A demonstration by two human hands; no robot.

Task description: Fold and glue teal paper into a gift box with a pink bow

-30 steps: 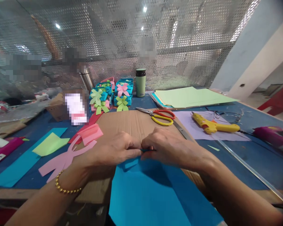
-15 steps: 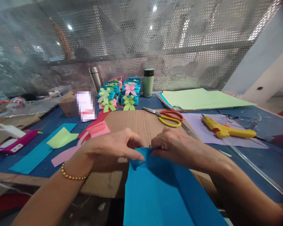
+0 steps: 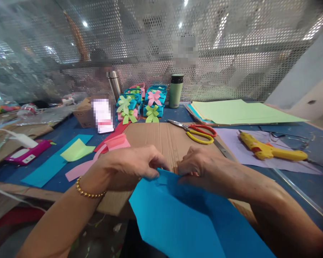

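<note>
My left hand [image 3: 131,166] and my right hand [image 3: 200,166] both pinch the far edge of a large blue paper sheet [image 3: 188,218], fingertips close together. The sheet hangs from the hands toward me, over the near edge of a brown cardboard mat [image 3: 161,138]. A gold bead bracelet [image 3: 87,191] circles my left wrist. Both hands are closed on the paper above the cardboard.
Red and yellow scissors [image 3: 196,132] and a metal ruler lie beyond my right hand. A yellow glue gun [image 3: 269,150] rests on lilac paper. Green sheets [image 3: 239,113], a green flask [image 3: 176,91], paper-flower boxes [image 3: 141,102], pink strips [image 3: 97,159] and a perforated metal screen [image 3: 161,46] surround the table.
The blue sheet has been lifted and spread wider toward me. Both hands stay pinched on its far edge and have shifted slightly right in the picture as the view moved.
</note>
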